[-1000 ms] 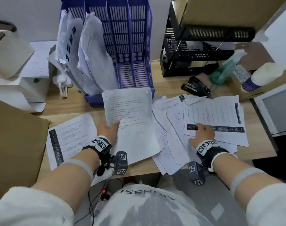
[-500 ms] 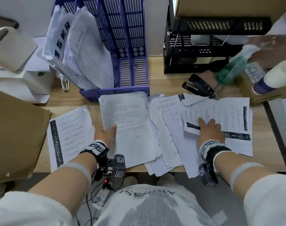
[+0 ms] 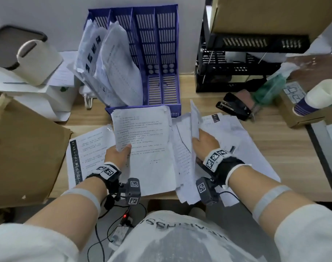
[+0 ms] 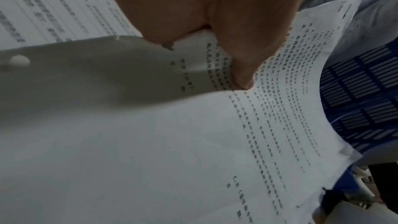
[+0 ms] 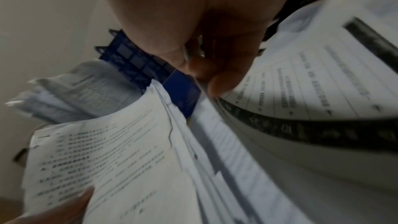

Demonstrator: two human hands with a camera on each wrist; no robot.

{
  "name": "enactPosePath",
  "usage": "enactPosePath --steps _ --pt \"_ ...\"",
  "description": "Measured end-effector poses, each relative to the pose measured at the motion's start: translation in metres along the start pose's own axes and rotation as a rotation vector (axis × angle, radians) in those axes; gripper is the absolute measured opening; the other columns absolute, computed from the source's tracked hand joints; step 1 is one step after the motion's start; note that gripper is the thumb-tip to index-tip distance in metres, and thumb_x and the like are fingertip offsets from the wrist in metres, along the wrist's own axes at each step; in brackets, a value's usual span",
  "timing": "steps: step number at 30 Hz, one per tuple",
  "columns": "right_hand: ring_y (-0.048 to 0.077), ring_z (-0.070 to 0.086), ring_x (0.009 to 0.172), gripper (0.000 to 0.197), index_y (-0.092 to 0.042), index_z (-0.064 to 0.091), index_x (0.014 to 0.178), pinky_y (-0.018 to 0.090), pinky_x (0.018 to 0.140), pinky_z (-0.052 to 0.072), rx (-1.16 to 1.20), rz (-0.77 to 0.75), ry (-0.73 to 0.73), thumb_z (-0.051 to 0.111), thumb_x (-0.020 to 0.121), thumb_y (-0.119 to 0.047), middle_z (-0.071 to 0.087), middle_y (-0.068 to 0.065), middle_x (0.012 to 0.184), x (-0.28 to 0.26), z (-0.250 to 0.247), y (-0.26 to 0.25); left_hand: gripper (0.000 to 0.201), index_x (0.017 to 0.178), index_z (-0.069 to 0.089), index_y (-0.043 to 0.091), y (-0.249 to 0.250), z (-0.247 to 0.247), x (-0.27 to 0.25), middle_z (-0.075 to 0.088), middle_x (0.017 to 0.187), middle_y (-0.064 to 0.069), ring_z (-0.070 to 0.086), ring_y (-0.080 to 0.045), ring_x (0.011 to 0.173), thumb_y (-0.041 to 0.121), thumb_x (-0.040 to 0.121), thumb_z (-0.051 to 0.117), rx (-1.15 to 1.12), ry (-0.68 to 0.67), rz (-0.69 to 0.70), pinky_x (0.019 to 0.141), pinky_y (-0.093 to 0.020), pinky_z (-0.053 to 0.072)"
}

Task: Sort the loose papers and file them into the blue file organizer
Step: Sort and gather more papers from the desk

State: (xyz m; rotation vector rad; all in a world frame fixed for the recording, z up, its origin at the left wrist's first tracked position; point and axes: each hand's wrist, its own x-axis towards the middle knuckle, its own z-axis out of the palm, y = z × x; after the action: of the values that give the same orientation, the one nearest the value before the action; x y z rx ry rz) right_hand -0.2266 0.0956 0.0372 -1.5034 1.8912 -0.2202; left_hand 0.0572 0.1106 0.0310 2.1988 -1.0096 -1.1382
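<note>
Only the head view takes in the whole desk (image 3: 286,148): the blue organizer (image 3: 148,53) stands at the back against the wall, with four slots, the two left ones stuffed with filed papers (image 3: 112,72) and the two right ones bare. From the left wrist the grip shows plainly: the left hand (image 4: 215,23) pinches a printed sheet (image 4: 193,142) near its lower edge, thumb on top of the text and fingers curled beneath, and the sheet bows upward toward the organizer's grille. In the head view that same left hand (image 3: 117,154) holds the sheet (image 3: 144,140) tilted up off the desk, its top edge just in front of the organizer's base. The right wrist view is blurred, yet it shows the right hand (image 5: 206,43) with fingers curled down onto the edge of a black-banded form (image 5: 323,83), and the stacked edges of several loose sheets fanned beneath. From the head, the right hand (image 3: 204,144) grips one sheet lifted on edge from the loose pile (image 3: 182,161); how many sheets the pile holds cannot be counted. One more banded form (image 3: 89,154) lies flat left of the left hand. One black stapler (image 3: 233,106) sits behind the pile, one brown box (image 3: 23,154) at the left edge.
</note>
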Motion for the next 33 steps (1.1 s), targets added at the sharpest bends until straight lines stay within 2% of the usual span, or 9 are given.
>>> enactPosePath --steps 3,8,13,17,21,25,27,30,33 --pt "0.038 0.056 0.111 0.042 -0.012 0.043 0.137 0.036 0.092 0.045 0.006 0.002 -0.093 0.039 0.096 -0.019 0.057 0.019 0.128 -0.001 0.027 -0.037 0.041 0.122 0.063 0.002 -0.011 -0.036 0.002 0.066 0.117 -0.017 0.057 -0.026 0.093 0.032 0.095 0.060 -0.018 0.032 -0.007 0.082 -0.032 0.045" --pt "0.037 0.058 0.107 0.040 -0.006 0.044 0.132 0.032 0.079 0.045 0.026 0.026 -0.202 0.043 0.095 -0.020 0.058 0.021 0.124 -0.001 0.082 -0.093 0.039 0.126 0.062 0.006 -0.040 -0.108 0.004 0.064 0.124 -0.012 0.060 -0.030 0.111 0.031 0.096 0.058 -0.053 0.075 -0.003 0.088 -0.029 0.042" --pt "0.033 0.060 0.107 0.040 -0.008 0.052 0.126 0.030 0.079 0.047 0.196 -0.039 -0.333 0.055 0.090 -0.025 0.061 0.015 0.122 -0.005 0.135 -0.152 0.038 0.121 0.066 0.013 -0.071 -0.159 0.005 0.069 0.112 -0.006 0.063 -0.025 0.092 0.040 0.093 0.060 -0.133 0.070 -0.029 0.079 -0.031 0.048" --pt "0.030 0.067 0.098 0.057 -0.024 0.057 0.126 0.044 0.088 0.056 0.500 -0.053 -0.457 0.068 0.071 -0.037 0.070 0.004 0.111 -0.003 0.153 -0.171 0.037 0.120 0.066 0.013 -0.081 -0.174 0.010 0.067 0.106 -0.004 0.061 -0.023 0.091 0.039 0.094 0.060 -0.162 0.048 -0.029 0.081 -0.032 0.048" --pt "0.028 0.068 0.090 0.028 -0.022 0.063 0.116 0.037 0.083 0.057 0.320 -0.058 -0.307 0.055 0.089 -0.022 0.071 0.006 0.106 -0.010 0.145 -0.145 0.036 0.120 0.066 0.011 -0.083 -0.161 0.017 0.068 0.112 -0.003 0.063 -0.024 0.100 0.034 0.093 0.063 -0.218 -0.033 -0.010 0.090 -0.034 0.049" --pt "0.029 0.062 0.100 0.027 -0.017 0.063 0.117 0.028 0.080 0.047 0.121 0.162 -0.051 0.049 0.093 -0.016 0.065 0.008 0.116 -0.020 0.114 -0.078 0.043 0.122 0.067 0.011 -0.078 -0.120 0.030 0.070 0.118 -0.005 0.065 -0.028 0.110 0.039 0.088 0.068 -0.176 -0.159 0.034 0.102 -0.043 0.049" --pt "0.029 0.062 0.098 0.025 -0.013 0.064 0.111 0.032 0.081 0.047 0.331 0.280 -0.032 0.054 0.094 -0.027 0.067 0.010 0.115 -0.027 0.098 -0.046 0.046 0.117 0.070 0.013 -0.073 -0.091 0.037 0.072 0.114 -0.005 0.067 -0.027 0.106 0.044 0.083 0.071 -0.155 -0.227 0.051 0.101 -0.047 0.050" --pt "0.024 0.062 0.083 0.050 -0.015 0.066 0.111 0.035 0.071 0.050 0.860 0.483 -0.157 0.055 0.088 -0.057 0.068 0.003 0.097 -0.053 0.069 -0.014 0.046 0.117 0.069 0.017 -0.049 -0.035 0.034 0.072 0.115 -0.003 0.068 -0.026 0.105 0.046 0.081 0.071 -0.120 -0.366 0.105 0.100 -0.046 0.051" --pt "0.026 0.055 0.117 0.072 -0.021 0.056 0.131 0.043 0.098 0.044 0.823 0.467 -0.154 0.060 0.077 -0.068 0.058 -0.006 0.124 -0.073 0.044 0.017 0.037 0.113 0.071 0.014 -0.020 0.020 0.015 0.073 0.111 -0.006 0.069 -0.027 0.102 0.040 0.086 0.068 -0.072 -0.483 0.167 0.097 -0.047 0.053"
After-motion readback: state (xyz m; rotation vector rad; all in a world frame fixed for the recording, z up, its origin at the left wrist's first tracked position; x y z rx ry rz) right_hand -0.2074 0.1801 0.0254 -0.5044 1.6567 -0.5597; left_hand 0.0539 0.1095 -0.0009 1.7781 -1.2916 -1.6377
